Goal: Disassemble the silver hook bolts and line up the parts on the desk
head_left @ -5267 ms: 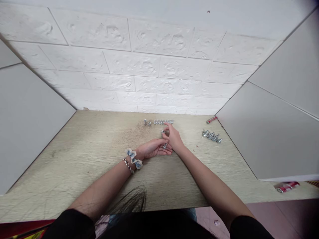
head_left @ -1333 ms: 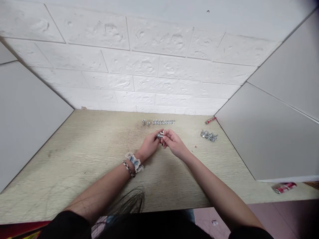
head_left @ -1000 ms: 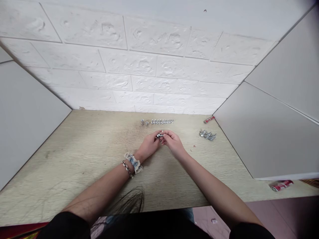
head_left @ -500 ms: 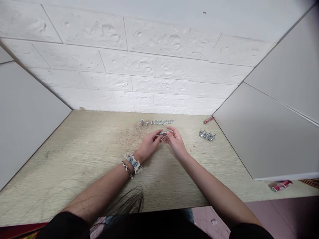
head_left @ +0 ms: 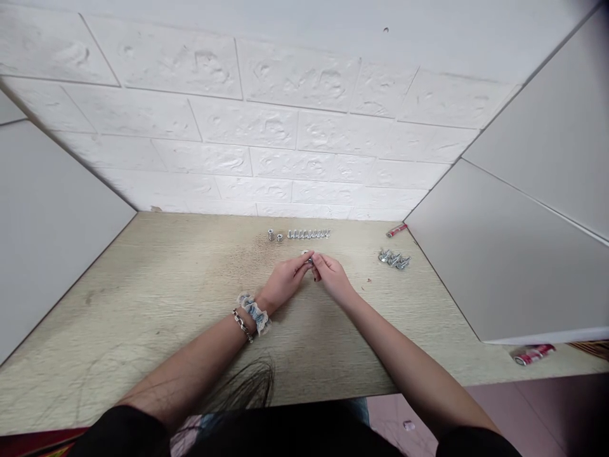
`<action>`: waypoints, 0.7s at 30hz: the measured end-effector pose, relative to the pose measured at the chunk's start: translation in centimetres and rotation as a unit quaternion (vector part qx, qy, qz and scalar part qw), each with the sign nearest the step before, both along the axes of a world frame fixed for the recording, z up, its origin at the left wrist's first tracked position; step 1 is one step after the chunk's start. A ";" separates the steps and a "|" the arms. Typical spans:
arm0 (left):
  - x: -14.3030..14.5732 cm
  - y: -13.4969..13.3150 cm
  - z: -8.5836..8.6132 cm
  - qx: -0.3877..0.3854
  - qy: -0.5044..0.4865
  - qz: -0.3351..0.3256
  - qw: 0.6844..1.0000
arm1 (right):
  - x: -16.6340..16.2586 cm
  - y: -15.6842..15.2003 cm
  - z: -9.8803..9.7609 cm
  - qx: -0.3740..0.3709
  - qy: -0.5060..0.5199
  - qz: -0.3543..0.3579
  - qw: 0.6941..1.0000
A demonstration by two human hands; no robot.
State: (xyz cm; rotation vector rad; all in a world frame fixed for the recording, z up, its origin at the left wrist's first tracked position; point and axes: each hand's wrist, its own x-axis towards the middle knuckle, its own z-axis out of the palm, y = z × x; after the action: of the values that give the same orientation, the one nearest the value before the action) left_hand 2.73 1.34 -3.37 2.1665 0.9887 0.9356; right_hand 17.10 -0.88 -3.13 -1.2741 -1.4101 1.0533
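My left hand pinches a small silver bolt between thumb and fingertips. From the other side, my right hand closes thumb and index finger on the same piece, the two sets of fingertips touching. Most of the bolt is hidden by the fingers, and whether a nut or washer is on it I cannot tell. Behind the hands lies a row of several silver bolts. Left of that row are two small metal stacks, one taller and one shorter, which look like nuts.
Right of my hands lie several bolts with wide washers. A red battery-like cylinder rests at the back right, and a larger red one by the front right edge. A white brick-pattern wall and side panels enclose the table.
The fingers of my right hand have curled in and drawn against my left fingertips, covering more of the bolt. Objects on the table have stayed in place.
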 end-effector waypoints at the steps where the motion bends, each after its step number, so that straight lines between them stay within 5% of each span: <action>1: 0.0 0.0 -0.1 -0.001 -0.002 0.001 1.000 | 0.0 0.0 0.0 0.003 -0.011 -0.002 1.000; 16: 0.2 -0.4 0.2 0.014 -0.015 0.002 1.000 | -0.3 -0.4 0.3 -0.010 0.004 -0.056 0.998; 21: 0.2 -0.4 0.2 0.017 -0.011 0.000 1.000 | -0.2 -0.2 0.2 -0.020 0.015 -0.018 1.000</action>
State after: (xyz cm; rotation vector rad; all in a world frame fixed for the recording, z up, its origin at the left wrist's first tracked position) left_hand 2.91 0.89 -3.14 2.1804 0.9688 0.9811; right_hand 16.93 -1.08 -2.91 -1.3033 -1.3449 1.0768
